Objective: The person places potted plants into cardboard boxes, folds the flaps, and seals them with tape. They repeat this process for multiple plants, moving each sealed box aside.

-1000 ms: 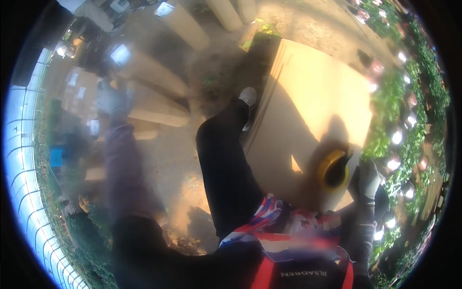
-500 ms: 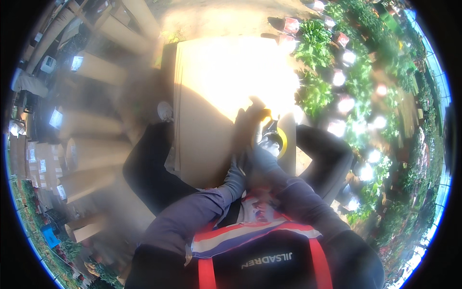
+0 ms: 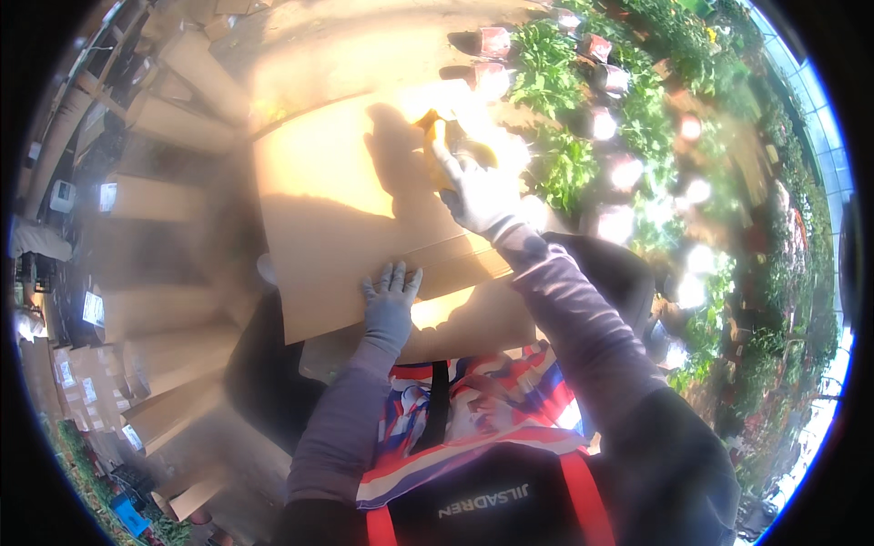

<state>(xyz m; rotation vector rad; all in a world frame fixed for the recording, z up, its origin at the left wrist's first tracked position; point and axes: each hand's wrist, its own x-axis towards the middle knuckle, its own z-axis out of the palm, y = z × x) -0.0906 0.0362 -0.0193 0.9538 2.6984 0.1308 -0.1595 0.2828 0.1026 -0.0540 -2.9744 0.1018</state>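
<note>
Flat cardboard box (image 3: 364, 209) lies across the person's lap, sunlit. Left hand (image 3: 390, 305), gloved, presses flat with fingers spread on the box's near edge, grip wide, holding nothing. Right hand (image 3: 473, 187), gloved, sits at the box's far right edge with its grip closed around a yellow tool (image 3: 435, 150). Potted plants (image 3: 555, 109) stand just beyond the right edge. More folded boxes (image 3: 155, 191) lie left.

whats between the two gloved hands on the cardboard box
Only bare cardboard: in the head view the left hand presses flat on the cardboard box, the right hand holds a yellow tool farther up, and a flap seam crosses the stretch between them.
</note>
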